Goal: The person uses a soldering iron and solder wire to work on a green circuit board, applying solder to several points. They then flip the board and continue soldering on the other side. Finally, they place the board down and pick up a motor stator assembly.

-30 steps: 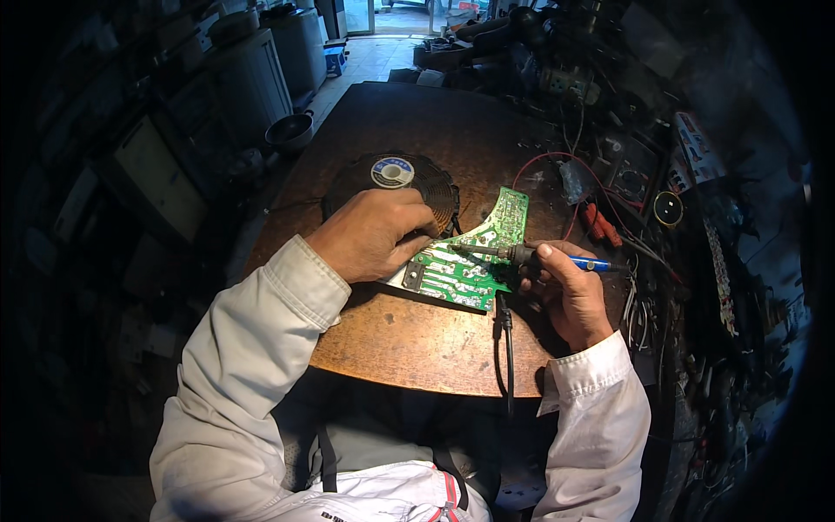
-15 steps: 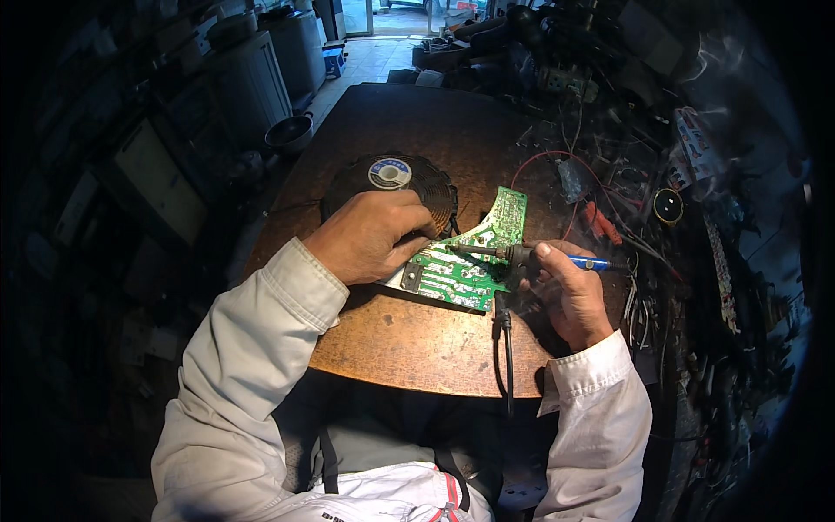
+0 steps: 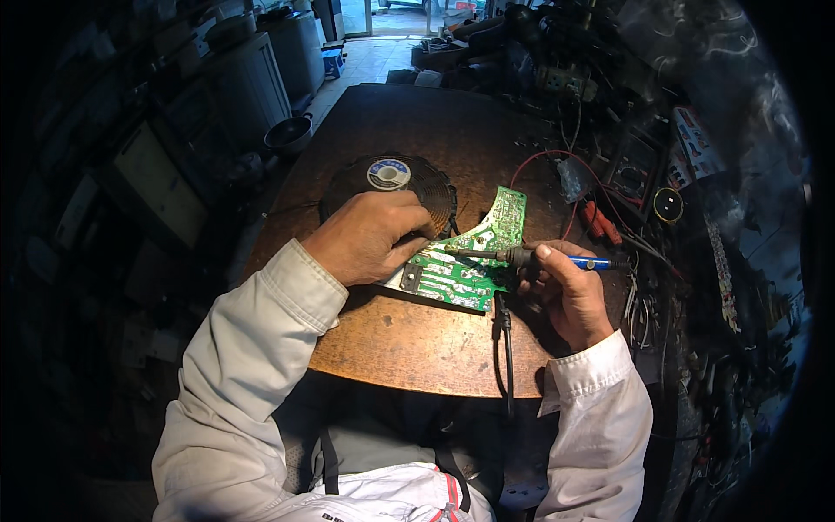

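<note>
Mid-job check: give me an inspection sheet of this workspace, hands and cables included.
Surface: wooden table, stained, brightly lit at its near edge.
Job's things: green circuit board; soldering iron, tip at the board, contact unclear; solder reel on a dark round coil.
Clutter: red clips, right.
Hands: left hand at the board's left end, fingertips hidden; right hand gripping the iron.
Cables: black cable over the near edge; red wire beyond the board.
Surroundings: dim; pan at left.

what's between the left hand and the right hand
In the head view, the green circuit board lies between the left hand and right hand, with the front of the soldering iron over it.
</note>
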The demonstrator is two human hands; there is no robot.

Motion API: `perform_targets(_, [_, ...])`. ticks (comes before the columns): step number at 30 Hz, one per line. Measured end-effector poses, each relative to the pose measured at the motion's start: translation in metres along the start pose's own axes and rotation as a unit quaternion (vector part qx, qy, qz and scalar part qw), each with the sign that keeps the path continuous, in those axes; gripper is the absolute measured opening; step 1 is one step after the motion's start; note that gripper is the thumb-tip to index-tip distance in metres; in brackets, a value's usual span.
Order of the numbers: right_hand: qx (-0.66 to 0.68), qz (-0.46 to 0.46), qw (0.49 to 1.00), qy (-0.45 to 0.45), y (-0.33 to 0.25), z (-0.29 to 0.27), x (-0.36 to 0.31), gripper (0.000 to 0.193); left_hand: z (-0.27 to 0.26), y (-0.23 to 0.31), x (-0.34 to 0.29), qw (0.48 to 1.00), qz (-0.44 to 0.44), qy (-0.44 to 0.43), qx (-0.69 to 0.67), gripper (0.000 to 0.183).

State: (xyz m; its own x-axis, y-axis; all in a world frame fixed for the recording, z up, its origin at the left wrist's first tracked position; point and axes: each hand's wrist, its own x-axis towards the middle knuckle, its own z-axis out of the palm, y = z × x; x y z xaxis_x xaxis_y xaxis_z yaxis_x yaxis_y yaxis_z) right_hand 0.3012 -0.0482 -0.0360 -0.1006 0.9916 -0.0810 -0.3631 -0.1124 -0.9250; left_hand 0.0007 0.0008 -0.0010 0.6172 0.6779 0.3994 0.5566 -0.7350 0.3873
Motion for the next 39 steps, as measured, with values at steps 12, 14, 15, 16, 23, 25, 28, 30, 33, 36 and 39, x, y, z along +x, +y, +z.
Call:
perform_targets(12, [-0.008,0.004,1.0,0.0,-0.0006,0.0008,-0.0005,0.037,0.0009,-0.0009,-0.0001,1.0,0.004,0.001,-0.001,0.016])
perform_targets(14, [-0.01,0.007,1.0,-0.001,-0.0007,0.0007,-0.0003,0.037,0.0009,-0.0012,-0.0007,1.0,0.001,0.001,0.0,0.016])
perform_targets(15, [-0.009,0.006,1.0,0.0,-0.0006,0.0007,-0.0003,0.037,0.0012,-0.0013,-0.0006,1.0,0.001,0.001,0.001,0.016])
perform_targets(16, [-0.008,0.005,1.0,0.001,-0.0003,0.0008,-0.0003,0.038,0.0014,-0.0015,-0.0004,1.0,0.001,0.001,0.002,0.016])
perform_targets(23, [-0.003,0.005,1.0,0.008,0.0001,0.0019,-0.0002,0.036,0.0008,-0.0018,-0.0005,1.0,0.005,0.0,0.005,0.017])
perform_targets(25, [0.022,-0.002,1.0,0.013,0.0012,0.0012,0.0012,0.036,0.0009,-0.0017,-0.0001,1.0,0.006,-0.001,0.004,0.017])
perform_targets(28, [0.035,-0.013,0.999,0.023,0.0012,0.0016,0.0007,0.035,0.0008,-0.0011,-0.0002,1.0,0.006,0.001,0.006,0.017])
perform_targets(30, [0.029,-0.015,0.999,0.026,0.0004,0.0026,0.0001,0.035,0.0003,-0.0003,-0.0005,1.0,0.006,-0.001,0.01,0.016])
perform_targets(33, [0.011,-0.007,1.0,0.02,-0.0011,0.0026,-0.0001,0.034,-0.0007,0.0011,-0.0005,1.0,0.008,-0.007,0.017,0.014])
perform_targets(36, [-0.008,-0.003,1.0,0.013,-0.0008,-0.0009,0.0001,0.033,-0.0009,0.0013,-0.0004,1.0,0.009,-0.006,0.02,0.014])
perform_targets(39, [-0.017,-0.004,1.0,0.012,-0.0011,0.0015,-0.0003,0.033,-0.0009,0.0014,-0.0006,1.0,0.004,-0.008,0.016,0.015])
